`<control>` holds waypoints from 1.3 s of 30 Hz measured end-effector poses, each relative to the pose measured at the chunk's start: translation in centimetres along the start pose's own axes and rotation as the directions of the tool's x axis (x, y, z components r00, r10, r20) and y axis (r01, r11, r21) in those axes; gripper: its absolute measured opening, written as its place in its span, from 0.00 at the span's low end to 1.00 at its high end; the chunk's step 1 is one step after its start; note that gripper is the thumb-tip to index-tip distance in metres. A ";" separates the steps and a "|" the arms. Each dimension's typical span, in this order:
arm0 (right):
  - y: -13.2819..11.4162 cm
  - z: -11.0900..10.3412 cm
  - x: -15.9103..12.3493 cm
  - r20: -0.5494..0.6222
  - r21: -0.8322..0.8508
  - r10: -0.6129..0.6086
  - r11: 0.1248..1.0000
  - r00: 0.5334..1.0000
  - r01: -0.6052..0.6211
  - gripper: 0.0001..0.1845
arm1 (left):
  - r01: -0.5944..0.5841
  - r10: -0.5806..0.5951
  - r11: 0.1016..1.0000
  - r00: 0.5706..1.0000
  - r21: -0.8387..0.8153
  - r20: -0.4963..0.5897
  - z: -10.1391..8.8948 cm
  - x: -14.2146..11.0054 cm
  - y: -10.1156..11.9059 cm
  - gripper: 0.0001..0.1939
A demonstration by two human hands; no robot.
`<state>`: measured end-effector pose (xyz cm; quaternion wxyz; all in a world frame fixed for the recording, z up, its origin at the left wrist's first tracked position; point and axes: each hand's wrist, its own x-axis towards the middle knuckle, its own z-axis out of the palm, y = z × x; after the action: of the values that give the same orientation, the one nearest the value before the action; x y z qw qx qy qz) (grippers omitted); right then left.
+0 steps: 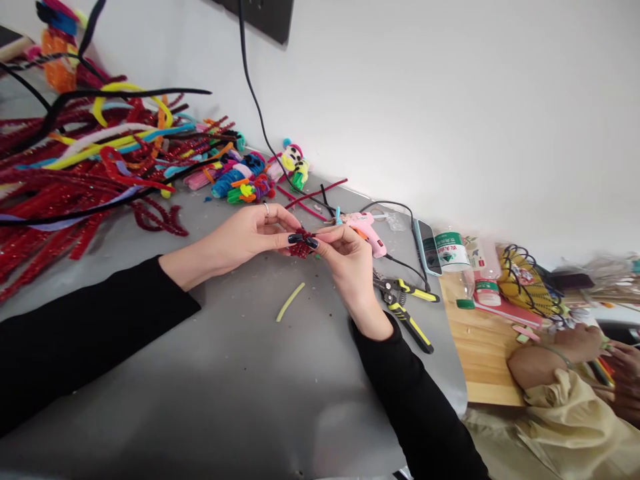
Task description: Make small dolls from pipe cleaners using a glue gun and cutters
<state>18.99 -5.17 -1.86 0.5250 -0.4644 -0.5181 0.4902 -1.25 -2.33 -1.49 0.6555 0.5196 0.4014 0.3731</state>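
Note:
Between my two hands is a small dark red piece of coiled, glittery pipe cleaner (pixel 301 248), mostly covered by fingers. My left hand (pixel 245 233), with a ring on one finger, pinches it from the left. From the right, my right hand (pixel 345 260) grips it with thumb and fingertips. Just below them a short pale green stick (pixel 291 302) lies on the grey mat. A pink glue gun (pixel 367 230) rests behind my right hand. Yellow and black pliers (pixel 406 303) lie to the right of that wrist.
Many loose pipe cleaners (pixel 90 193), mostly red, are heaped at left. Finished pipe-cleaner figures (pixel 240 177) lie near the wall. A phone (pixel 427 247) and plastic bottle (pixel 456 263) stand at right. Another person's hands (pixel 583 343) work by the wooden table (pixel 483 353). A black cable (pixel 253 87) hangs down.

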 end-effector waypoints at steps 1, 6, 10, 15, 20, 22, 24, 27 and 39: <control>0.0 0.0 0.0 -0.002 -0.001 0.001 1.000 1.000 -0.001 0.21 | -0.003 0.003 1.000 1.000 0.007 0.000 0.0 0.0 0.0 0.25; 0.1 0.2 0.0 -0.012 -0.031 0.005 1.000 1.000 -0.005 0.23 | -0.019 0.019 0.999 1.000 0.042 -0.005 -0.1 0.0 -0.1 0.26; 0.1 0.3 -0.1 -0.023 -0.029 0.011 1.000 1.000 -0.011 0.22 | -0.023 0.024 0.999 0.999 0.034 -0.023 0.0 -0.1 0.0 0.26; 0.1 0.4 -0.1 -0.034 -0.025 -0.004 1.000 0.999 0.003 0.20 | -0.021 0.022 0.999 0.999 0.026 -0.040 0.3 -0.1 0.0 0.25; 0.2 0.6 -0.3 -0.062 -0.022 -0.011 1.000 0.998 0.010 0.18 | -0.026 0.028 0.999 0.998 0.023 -0.059 0.4 0.0 -0.2 0.24; 0.2 0.7 -0.3 -0.067 -0.037 -0.009 0.999 0.998 0.007 0.19 | -0.032 0.034 0.999 0.997 0.026 -0.067 0.4 0.0 -0.2 0.24; 0.3 0.7 -0.3 -0.072 -0.041 -0.012 0.999 0.997 0.009 0.18 | -0.035 0.037 0.999 0.997 0.033 -0.071 0.5 0.0 -0.2 0.23; 0.4 0.8 -0.3 -0.076 -0.030 -0.021 0.999 0.997 0.019 0.18 | -0.037 0.040 0.998 0.997 0.042 -0.070 0.5 -0.1 -0.2 0.22; 0.2 0.8 -0.1 -0.058 -0.065 -0.086 0.995 0.995 0.082 0.16 | -0.044 0.043 0.999 0.995 -0.012 -0.094 0.5 0.2 -0.2 0.25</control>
<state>18.24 -5.30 -2.05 0.5460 -0.4730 -0.5359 0.4369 -0.73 -2.39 -1.65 0.6312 0.5056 0.4178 0.4140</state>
